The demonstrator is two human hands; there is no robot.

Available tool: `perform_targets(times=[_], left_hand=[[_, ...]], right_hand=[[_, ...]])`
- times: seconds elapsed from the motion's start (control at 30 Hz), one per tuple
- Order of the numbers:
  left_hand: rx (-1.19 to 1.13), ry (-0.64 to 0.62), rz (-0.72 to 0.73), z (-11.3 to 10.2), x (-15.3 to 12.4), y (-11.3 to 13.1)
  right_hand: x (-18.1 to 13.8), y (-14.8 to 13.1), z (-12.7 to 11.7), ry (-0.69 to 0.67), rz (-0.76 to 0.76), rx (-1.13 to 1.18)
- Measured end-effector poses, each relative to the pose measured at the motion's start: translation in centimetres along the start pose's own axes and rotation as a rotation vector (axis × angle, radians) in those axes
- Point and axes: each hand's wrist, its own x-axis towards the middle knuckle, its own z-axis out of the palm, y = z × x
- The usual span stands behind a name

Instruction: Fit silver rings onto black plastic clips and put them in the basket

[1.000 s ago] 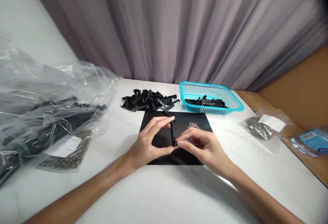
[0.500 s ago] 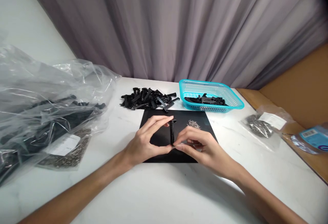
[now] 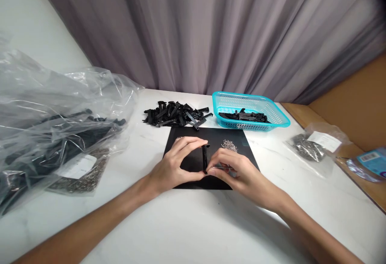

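1. Black plastic strip (image 3: 205,158) stands upright over the black mat (image 3: 187,139), pinched top and bottom between thumb and forefinger of the left hand (image 3: 173,167).
2. Right hand (image 3: 238,171) has its fingertips closed on a thin metal pin (image 3: 221,168) held level, its tip at the strip's lower end; whether pin and strip touch cannot be told.
3. Risk, by judgement: the pin is small and held only at the fingertips, so a slip would likely drop it onto the mat, where it is hard to see. A light pinch could also let the strip tilt and throw the pin off line.
4. On the mat beyond the right hand lies a small heap of metal pins (image 3: 229,145).
5. Behind the mat: a loose pile of black parts (image 3: 176,115) and a teal basket (image 3: 279,121) holding more.
6. Left of the mat: clear plastic bags (image 3: 54,127). Right of the mat: a small labelled bag (image 3: 313,145).
7. Nothing stands between the hands and the heap.
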Motion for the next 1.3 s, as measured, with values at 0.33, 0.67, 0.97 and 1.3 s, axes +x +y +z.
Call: perform_targets(times=[0.33, 0.67, 0.97, 1.3], left_hand=[[-0.055, 0.074, -0.055, 0.0, -0.2, 0.0], [-0.005, 0.103, -0.013, -0.1, 0.1, -0.2], [0.013, 0.105, -0.036, -0.2, 0.4, -0.1], [-0.054, 0.039, 0.048, 0.0, 0.2, -1.4]], right_hand=[[0.2, 0.3, -0.7, -0.010, -0.027, 0.134], [0.0, 0.3, -0.8, 0.095, 0.001, 0.128], [0.2, 1.2, -0.2, 0.362, 0.065, -0.049], [0.2, -0.1, 0.0, 0.236, 0.106, 0.075]])
